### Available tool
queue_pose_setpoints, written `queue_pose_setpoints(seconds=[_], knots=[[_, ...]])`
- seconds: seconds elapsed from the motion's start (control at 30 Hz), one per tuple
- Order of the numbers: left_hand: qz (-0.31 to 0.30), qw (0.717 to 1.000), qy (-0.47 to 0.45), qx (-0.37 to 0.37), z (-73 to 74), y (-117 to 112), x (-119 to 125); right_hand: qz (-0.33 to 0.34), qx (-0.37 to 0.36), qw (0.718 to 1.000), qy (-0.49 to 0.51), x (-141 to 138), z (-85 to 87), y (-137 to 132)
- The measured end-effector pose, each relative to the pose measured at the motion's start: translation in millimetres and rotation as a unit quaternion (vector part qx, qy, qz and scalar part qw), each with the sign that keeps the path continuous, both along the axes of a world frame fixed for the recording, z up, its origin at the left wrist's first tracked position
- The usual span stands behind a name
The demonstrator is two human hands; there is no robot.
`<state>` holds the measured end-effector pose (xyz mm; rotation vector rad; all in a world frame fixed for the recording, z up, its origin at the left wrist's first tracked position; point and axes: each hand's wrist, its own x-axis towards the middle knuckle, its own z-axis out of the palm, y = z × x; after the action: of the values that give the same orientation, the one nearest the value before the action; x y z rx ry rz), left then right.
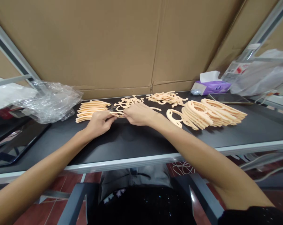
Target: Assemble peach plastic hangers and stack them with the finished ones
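Note:
My left hand (99,122) and my right hand (138,114) meet over the middle of the black table (141,143), both pinching one thin peach-coloured plastic strip (117,114) between their fingertips. Just left of the hands lies a neat stack of curved peach strips (91,110). Behind the hands sits a loose pile of small curled peach pieces (127,102). To the right, a long overlapping row of peach ring-shaped parts (207,113) lies flat, and a further loose heap of peach offcuts (166,97) rests behind it.
Crumpled clear plastic (47,101) lies at the left. A purple tissue box (210,85) and a dark phone (228,98) sit at the back right, beside a plastic bag (263,76). Cardboard (132,43) walls the back. A dark screen (12,142) lies at the left edge.

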<state>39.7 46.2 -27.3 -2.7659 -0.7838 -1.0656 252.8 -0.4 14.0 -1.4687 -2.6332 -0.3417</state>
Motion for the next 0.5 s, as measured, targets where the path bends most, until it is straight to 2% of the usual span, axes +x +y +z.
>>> queue_pose_setpoints(seconds=[0.5], knots=[[-0.022, 0.999, 0.039, -0.013, -2.9, 4.4, -3.5, 0.005, 0.005, 1.000, -0.030, -2.7, -3.8, 0.9]])
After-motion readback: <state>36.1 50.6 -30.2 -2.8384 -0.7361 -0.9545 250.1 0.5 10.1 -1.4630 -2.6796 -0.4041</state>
